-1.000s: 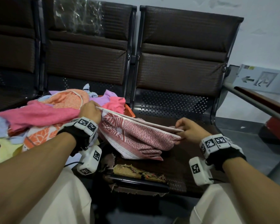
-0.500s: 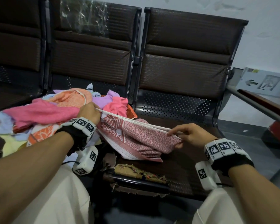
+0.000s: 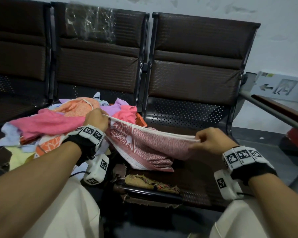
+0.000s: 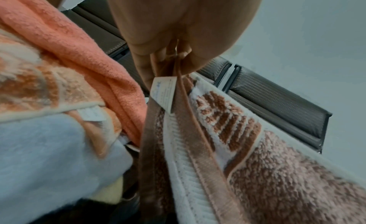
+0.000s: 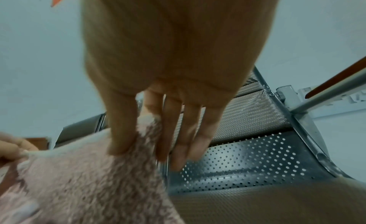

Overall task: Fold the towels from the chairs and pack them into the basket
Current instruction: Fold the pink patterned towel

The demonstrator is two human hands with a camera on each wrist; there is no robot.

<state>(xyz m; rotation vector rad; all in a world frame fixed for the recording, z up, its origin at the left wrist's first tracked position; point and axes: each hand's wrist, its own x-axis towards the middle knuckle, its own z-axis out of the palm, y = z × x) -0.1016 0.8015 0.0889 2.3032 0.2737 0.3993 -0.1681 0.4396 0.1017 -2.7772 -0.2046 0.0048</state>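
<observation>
A red-and-white patterned towel (image 3: 144, 143) hangs stretched between both hands above the right chair seat (image 3: 196, 117), its lower part resting on the seat. My left hand (image 3: 107, 117) grips the towel's left corners, next to the pile. In the left wrist view the left hand (image 4: 174, 61) pinches the doubled corner with its white label (image 4: 164, 92). My right hand (image 3: 197, 140) pinches the towel's top edge at the right end. In the right wrist view thumb and forefinger of that right hand (image 5: 136, 130) clamp the towel (image 5: 89, 172), the other fingers straight. No basket is in view.
A pile of loose towels (image 3: 58, 121), pink, orange, purple, light blue and yellow, covers the middle chair seat. Torn padding (image 3: 150, 182) shows at the right seat's front edge. A metal rail with a wooden armrest (image 3: 273, 110) runs at the right.
The right hand's fingers spread on the towel's edge half a second ago and now pinch it again. The top edge is pulled straighter. The left hand keeps its hold.
</observation>
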